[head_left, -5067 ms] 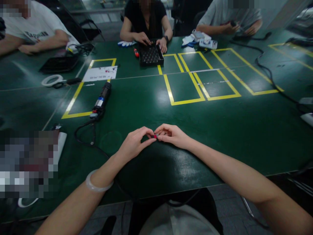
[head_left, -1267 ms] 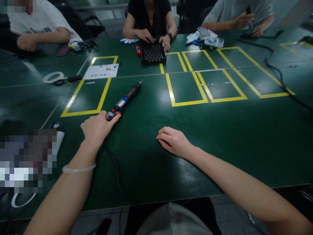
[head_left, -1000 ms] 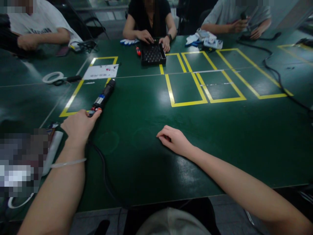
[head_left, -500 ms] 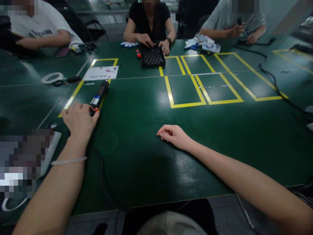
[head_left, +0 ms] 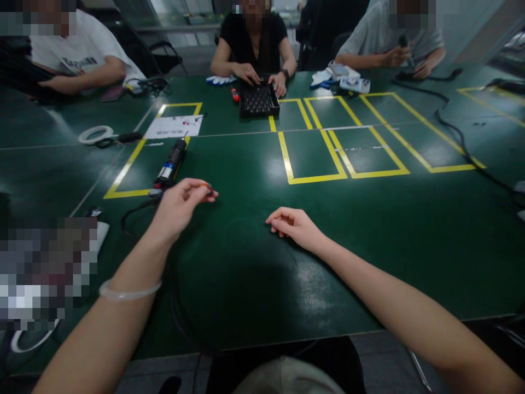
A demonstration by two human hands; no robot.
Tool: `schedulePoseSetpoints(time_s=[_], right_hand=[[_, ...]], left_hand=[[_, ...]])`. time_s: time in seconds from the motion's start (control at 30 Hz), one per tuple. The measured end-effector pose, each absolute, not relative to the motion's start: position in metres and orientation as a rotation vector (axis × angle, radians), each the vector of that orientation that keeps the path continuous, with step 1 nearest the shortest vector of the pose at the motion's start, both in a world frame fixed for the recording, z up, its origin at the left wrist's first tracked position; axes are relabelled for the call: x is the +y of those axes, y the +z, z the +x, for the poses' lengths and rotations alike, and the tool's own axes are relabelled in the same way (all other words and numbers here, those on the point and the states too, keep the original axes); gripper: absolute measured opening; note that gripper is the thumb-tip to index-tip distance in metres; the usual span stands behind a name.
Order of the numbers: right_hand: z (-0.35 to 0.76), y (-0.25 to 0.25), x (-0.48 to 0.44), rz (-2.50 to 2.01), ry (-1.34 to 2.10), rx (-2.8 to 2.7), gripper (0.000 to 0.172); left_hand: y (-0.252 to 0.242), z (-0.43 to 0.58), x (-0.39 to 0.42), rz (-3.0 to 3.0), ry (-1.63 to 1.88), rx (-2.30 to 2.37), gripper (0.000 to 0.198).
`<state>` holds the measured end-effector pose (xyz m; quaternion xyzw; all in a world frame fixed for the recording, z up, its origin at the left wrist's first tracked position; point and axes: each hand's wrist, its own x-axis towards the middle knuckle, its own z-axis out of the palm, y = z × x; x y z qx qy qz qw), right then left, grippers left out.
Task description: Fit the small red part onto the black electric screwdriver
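Note:
Between thumb and fingertips, my left hand (head_left: pixel 180 205) pinches a small red-and-black piece (head_left: pixel 209 189), too small to name more exactly. A black electric screwdriver (head_left: pixel 170 164) lies just beyond that hand, its tip pointing away and its cable trailing behind. Over its tip end is a white printed sheet (head_left: pixel 174 127) with small dark and red marks. My right hand (head_left: pixel 297 227) rests on the green table (head_left: pixel 254 290), fingers loosely curled together, with nothing visible in them.
Yellow tape outlines (head_left: pixel 318 178) mark the table. Across it, a person's hands work at a black tray (head_left: pixel 259 101). A pixelated device (head_left: pixel 45 268) lies at left, near a white tape roll (head_left: pixel 96 134). A black cable (head_left: pixel 455 134) runs along the right. Two more people sit opposite.
My left hand has left the screwdriver's rear end and moved right, carrying the small red-and-black piece. The screwdriver stays on the table. My right hand has barely moved.

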<state>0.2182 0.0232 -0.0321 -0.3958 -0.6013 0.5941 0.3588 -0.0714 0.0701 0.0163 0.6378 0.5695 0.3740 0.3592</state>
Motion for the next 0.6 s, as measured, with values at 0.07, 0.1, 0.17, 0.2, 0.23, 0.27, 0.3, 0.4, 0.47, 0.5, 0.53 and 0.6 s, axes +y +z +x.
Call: schedulePoseSetpoints(time_s=[0.07, 0.1, 0.17, 0.2, 0.23, 0.27, 0.3, 0.4, 0.47, 0.5, 0.53, 0.6], right_hand=[[0.218, -0.033, 0.020, -0.979, 1.578, -1.508, 0.021], [0.218, -0.033, 0.019, -0.951, 1.613, -1.483, 0.022], [0.216, -0.034, 0.017, -0.896, 1.687, -1.434, 0.024], [0.215, -0.035, 0.016, -0.875, 1.716, -1.412, 0.026], [0.213, -0.035, 0.015, -0.859, 1.739, -1.396, 0.027], [0.212, -0.035, 0.015, -0.850, 1.755, -1.384, 0.028], [0.211, -0.035, 0.014, -0.847, 1.765, -1.377, 0.029], [0.209, -0.034, 0.012, -0.848, 1.764, -1.385, 0.032], [0.208, -0.034, 0.010, -0.834, 1.761, -1.402, 0.034], [0.208, -0.033, 0.010, -0.822, 1.763, -1.411, 0.035], [0.207, -0.033, 0.010, -0.810, 1.766, -1.418, 0.035], [0.208, -0.033, 0.010, -0.792, 1.777, -1.419, 0.034]], left_hand=[[0.016, -0.048, 0.054, 1.637, 0.775, 1.324, 0.039], [0.016, -0.038, 0.047, 1.645, 0.686, 1.270, 0.039], [0.017, -0.024, 0.033, 1.693, 0.554, 1.194, 0.037], [0.018, -0.020, 0.028, 1.739, 0.521, 1.177, 0.035], [0.019, -0.016, 0.024, 1.800, 0.506, 1.170, 0.032], [0.019, -0.014, 0.021, 1.871, 0.505, 1.170, 0.030], [0.020, -0.012, 0.019, 1.944, 0.512, 1.171, 0.028], [0.020, -0.008, 0.013, 2.129, 0.536, 1.155, 0.024], [0.018, -0.005, 0.010, 2.231, 0.533, 1.139, 0.022], [0.017, -0.004, 0.009, 2.275, 0.527, 1.135, 0.021], [0.016, -0.003, 0.008, 2.310, 0.519, 1.132, 0.020], [0.014, -0.002, 0.007, 2.337, 0.517, 1.125, 0.017]])
